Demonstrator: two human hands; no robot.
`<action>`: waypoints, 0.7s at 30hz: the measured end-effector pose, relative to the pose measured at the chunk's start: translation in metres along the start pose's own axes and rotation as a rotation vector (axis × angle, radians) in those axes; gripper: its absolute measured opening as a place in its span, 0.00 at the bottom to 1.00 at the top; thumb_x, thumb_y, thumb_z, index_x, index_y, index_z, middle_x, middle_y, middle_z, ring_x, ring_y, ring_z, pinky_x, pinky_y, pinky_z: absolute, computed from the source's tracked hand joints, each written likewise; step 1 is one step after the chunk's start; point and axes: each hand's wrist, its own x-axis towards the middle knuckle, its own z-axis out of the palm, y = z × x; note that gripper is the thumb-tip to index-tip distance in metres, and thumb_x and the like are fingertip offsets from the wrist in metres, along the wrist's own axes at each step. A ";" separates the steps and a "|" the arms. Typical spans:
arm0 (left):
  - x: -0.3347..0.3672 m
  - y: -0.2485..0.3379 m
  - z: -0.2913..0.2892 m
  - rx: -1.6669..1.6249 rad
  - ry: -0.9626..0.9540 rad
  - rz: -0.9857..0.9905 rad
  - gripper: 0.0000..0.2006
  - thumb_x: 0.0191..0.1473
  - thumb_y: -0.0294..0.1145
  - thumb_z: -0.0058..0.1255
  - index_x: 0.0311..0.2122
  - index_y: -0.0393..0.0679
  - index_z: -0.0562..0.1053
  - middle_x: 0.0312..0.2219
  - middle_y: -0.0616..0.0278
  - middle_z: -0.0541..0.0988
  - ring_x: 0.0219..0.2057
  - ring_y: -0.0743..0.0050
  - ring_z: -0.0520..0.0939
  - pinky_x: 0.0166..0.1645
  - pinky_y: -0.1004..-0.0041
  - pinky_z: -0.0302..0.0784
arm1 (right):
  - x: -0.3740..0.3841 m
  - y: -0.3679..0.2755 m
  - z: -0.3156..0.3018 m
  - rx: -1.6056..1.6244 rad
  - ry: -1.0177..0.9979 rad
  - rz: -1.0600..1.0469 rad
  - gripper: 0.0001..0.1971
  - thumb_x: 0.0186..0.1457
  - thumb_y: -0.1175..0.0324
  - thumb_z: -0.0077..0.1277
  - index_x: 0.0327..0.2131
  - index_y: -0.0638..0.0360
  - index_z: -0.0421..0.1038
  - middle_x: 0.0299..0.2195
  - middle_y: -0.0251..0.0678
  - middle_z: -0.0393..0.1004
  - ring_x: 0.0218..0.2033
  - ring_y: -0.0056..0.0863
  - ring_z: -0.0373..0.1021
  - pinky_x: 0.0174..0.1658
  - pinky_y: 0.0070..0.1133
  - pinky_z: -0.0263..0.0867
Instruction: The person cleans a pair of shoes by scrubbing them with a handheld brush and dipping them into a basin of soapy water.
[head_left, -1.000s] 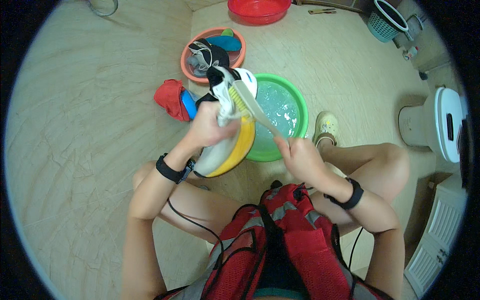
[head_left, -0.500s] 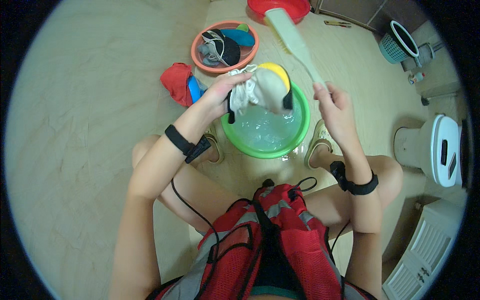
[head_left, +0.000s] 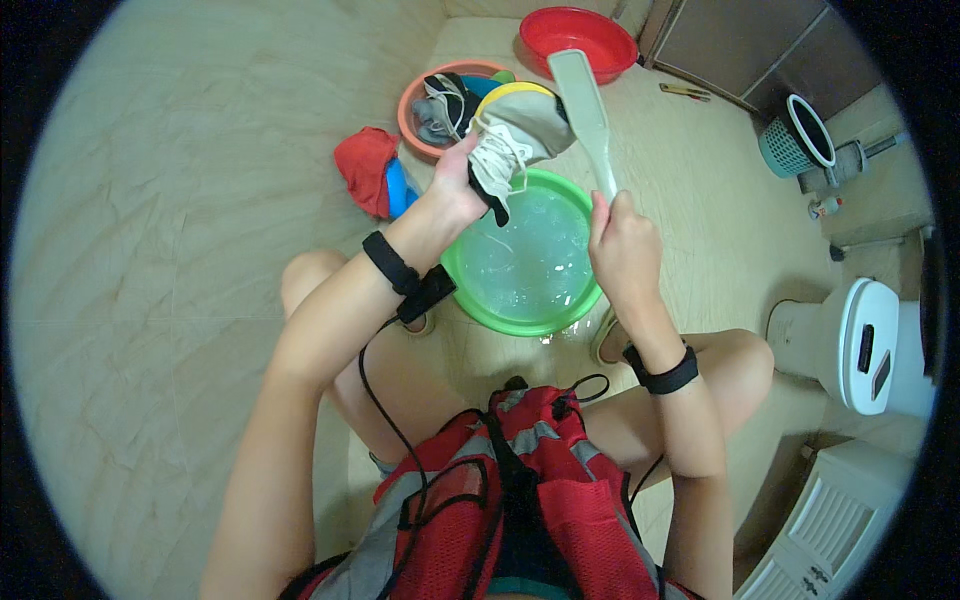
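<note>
My left hand (head_left: 461, 185) is closed on a grey-white sneaker (head_left: 520, 135) with white laces, a yellow edge and black trim. The shoe is held tilted above the far side of a green basin (head_left: 529, 328) of cloudy water. In my right hand (head_left: 627, 245) is the handle of a pale green scrub brush (head_left: 584, 105), raised with its flat back showing. The brush head lies beside the toe of the shoe; whether its bristles touch the shoe I cannot tell.
An orange basin (head_left: 412, 105) behind the shoe holds dark and blue items. A red and blue cloth item (head_left: 368, 172) lies left of it. Farther off are a red basin (head_left: 580, 45) and a teal basket (head_left: 787, 150). At right stand a white toilet (head_left: 855, 345) and a louvred cabinet (head_left: 835, 520).
The sneaker has turned and moved slightly up in view, now overlapping the orange basin. The brush has come closer to the shoe's toe. The whole view has shifted a little.
</note>
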 end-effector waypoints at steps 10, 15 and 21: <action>-0.006 0.002 0.011 -0.007 -0.162 -0.032 0.13 0.56 0.39 0.45 0.41 0.42 0.70 0.37 0.58 0.76 0.37 0.64 0.77 0.43 0.63 0.73 | 0.011 -0.008 0.000 -0.101 0.137 -0.172 0.16 0.56 0.60 0.44 0.20 0.59 0.58 0.09 0.42 0.64 0.10 0.42 0.65 0.13 0.32 0.59; 0.003 -0.001 0.019 -0.072 -0.116 0.009 0.13 0.56 0.38 0.43 0.42 0.41 0.70 0.36 0.55 0.76 0.39 0.60 0.77 0.47 0.60 0.71 | 0.012 -0.011 0.010 0.029 -0.016 -0.115 0.16 0.56 0.60 0.44 0.21 0.62 0.60 0.10 0.48 0.65 0.13 0.47 0.65 0.15 0.34 0.60; 0.003 0.007 0.014 -0.027 -0.017 0.080 0.16 0.58 0.35 0.31 0.46 0.39 0.67 0.41 0.53 0.74 0.43 0.59 0.75 0.51 0.59 0.69 | -0.018 -0.012 0.002 0.320 -0.343 -0.064 0.18 0.56 0.60 0.44 0.20 0.65 0.65 0.12 0.52 0.66 0.15 0.51 0.66 0.20 0.39 0.62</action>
